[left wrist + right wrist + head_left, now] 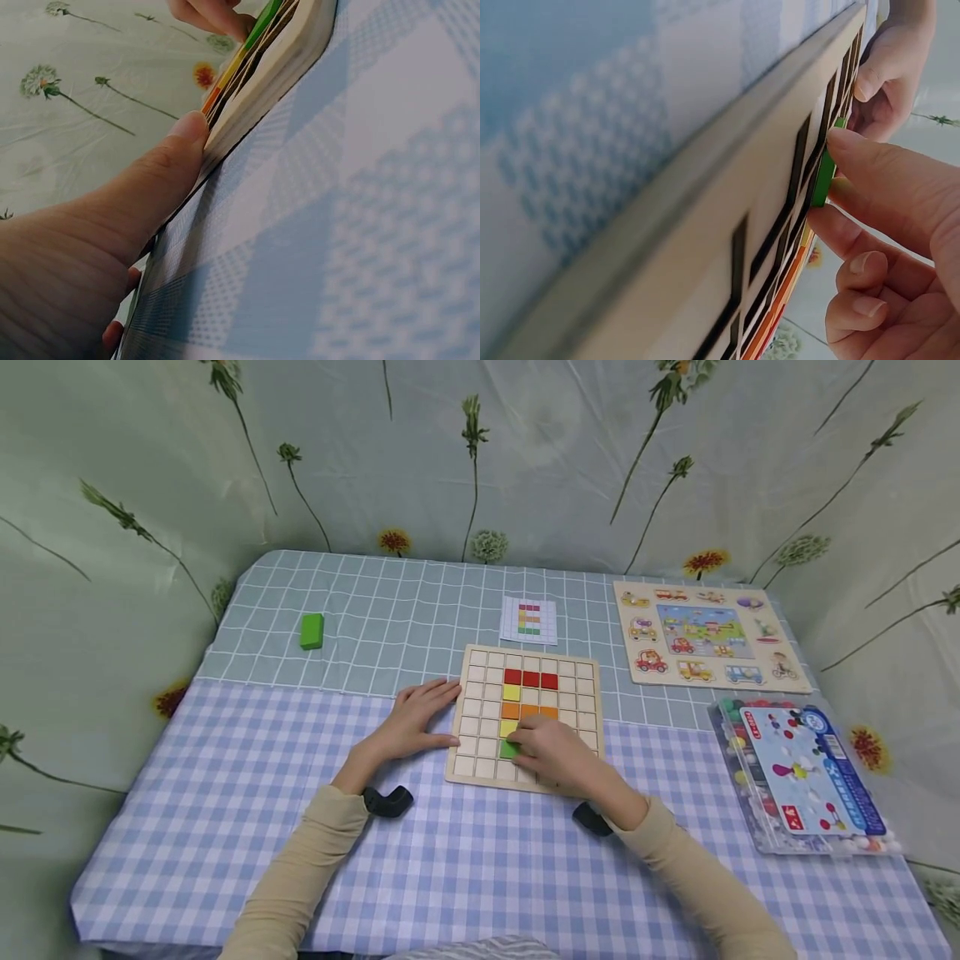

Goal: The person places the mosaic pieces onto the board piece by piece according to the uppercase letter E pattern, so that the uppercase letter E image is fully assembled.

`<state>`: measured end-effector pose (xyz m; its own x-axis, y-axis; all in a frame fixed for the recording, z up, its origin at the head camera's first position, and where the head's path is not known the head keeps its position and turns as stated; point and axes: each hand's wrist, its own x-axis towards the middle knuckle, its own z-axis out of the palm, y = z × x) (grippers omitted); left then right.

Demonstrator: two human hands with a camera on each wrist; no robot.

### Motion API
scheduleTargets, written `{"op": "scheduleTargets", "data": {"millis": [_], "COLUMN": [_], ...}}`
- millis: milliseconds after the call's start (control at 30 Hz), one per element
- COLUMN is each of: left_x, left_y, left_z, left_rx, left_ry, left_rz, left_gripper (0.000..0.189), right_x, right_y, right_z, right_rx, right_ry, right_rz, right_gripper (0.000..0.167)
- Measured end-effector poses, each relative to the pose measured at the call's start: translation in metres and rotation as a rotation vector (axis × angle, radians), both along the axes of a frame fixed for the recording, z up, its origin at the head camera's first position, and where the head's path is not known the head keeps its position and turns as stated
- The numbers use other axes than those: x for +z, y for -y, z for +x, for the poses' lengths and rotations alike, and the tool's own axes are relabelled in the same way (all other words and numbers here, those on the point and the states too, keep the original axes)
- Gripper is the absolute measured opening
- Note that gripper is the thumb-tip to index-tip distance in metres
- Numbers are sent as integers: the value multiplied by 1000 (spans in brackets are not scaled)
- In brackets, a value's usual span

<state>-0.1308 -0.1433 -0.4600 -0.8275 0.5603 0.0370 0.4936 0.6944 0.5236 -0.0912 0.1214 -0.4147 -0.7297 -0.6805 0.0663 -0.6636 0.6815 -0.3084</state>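
A wooden grid board [468,710] lies on the table with coloured square tiles in its cells. Three red tiles [531,679] form a row near the top; yellow tiles [511,692] and orange tiles [511,711] sit below. My right hand [558,756] is over the lower part, thumb and forefinger pinching a green tile [826,178] at the board's surface. This hand hides several cells beneath it. Along the left edge of the board rests my left hand [412,722], fingers extended, with the thumb [180,139] against the wooden rim.
Behind the board lies a small pattern card [551,636]. A green block [312,632] is at the far left. To the right are a wooden picture puzzle [757,670] and a clear plastic box [761,839] with a printed label and coloured balls.
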Motion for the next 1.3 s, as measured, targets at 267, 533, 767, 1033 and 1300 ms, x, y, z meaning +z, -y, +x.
{"op": "scheduleTargets", "data": {"millis": [267, 533, 767, 1033, 1300], "left_x": [1, 0, 0, -2, -1], "left_y": [0, 0, 2, 0, -1], "left_z": [0, 1, 3, 2, 1], "left_rx": [1, -2, 5, 0, 2], "left_ry": [-6, -16, -20, -30, -21], "left_rz": [-6, -8, -10, 1, -4], "left_gripper": [84, 84, 84, 85, 85], "right_x": [2, 4, 5, 0, -3], "right_y": [3, -8, -31, -71, -107], "right_z": [1, 6, 15, 32, 49], "right_rx": [-13, -48, -81, -144, -229], "right_ry": [9, 6, -87, -152, -178], "right_rz": [6, -18, -44, -47, -10], "right_gripper": [21, 19, 19, 21, 22]}}
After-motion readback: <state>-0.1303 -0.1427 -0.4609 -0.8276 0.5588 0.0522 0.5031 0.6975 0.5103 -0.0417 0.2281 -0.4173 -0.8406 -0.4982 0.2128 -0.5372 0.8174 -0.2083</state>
